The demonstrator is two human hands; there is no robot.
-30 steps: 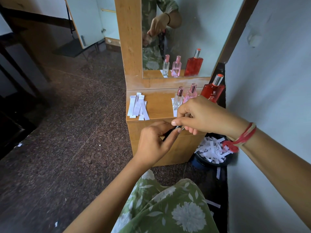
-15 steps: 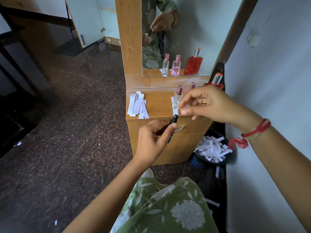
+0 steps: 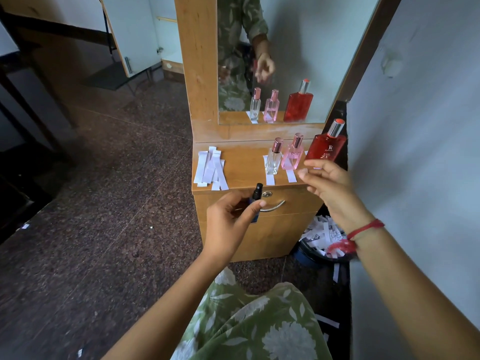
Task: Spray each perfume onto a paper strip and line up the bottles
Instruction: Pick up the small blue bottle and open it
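A dark bottle was half hidden by the left grip clasping it; the blurred right grip was loosely spread. The lower-right bin was filled with paper scraps.

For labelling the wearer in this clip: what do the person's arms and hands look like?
The left hand and right hand are ungloved, and the forearms behind them are bare, with no sleeves showing. The right wrist wears a red thread band with a loose red tuft.
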